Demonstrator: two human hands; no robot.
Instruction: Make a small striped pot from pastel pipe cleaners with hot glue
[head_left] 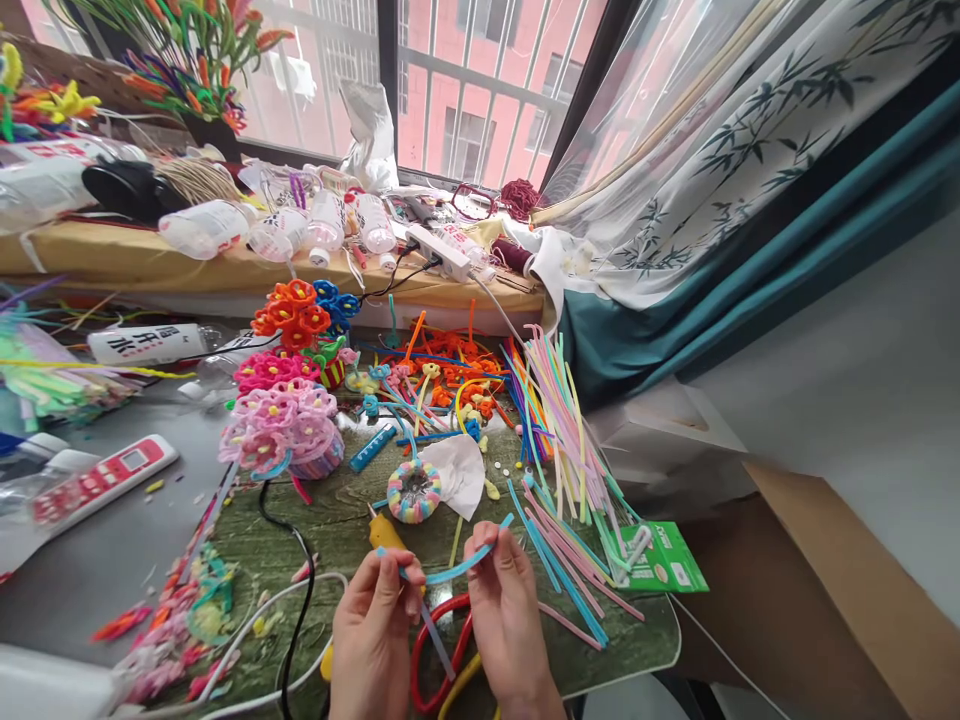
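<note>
Between my two hands a blue pipe cleaner [454,573] bends in a shallow curve. My left hand [380,610] pinches its left end, and my right hand [504,600] pinches it near the other end. Just behind my left fingers lies a yellow glue gun [390,538], partly hidden. Red-handled scissors [418,672] rest under my hands, their blades covered. Beyond them sits a small pastel ring-shaped piece [415,491] beside a crumpled white tissue [454,472].
Pipe cleaners [559,420] lie bundled on the right, near a green packet [664,558]. Pink pipe-cleaner flowers [281,428] stand at left. A black cable [300,545] crosses the table, and a remote control [105,482] lies farther left. Bottles [206,228] line the window ledge.
</note>
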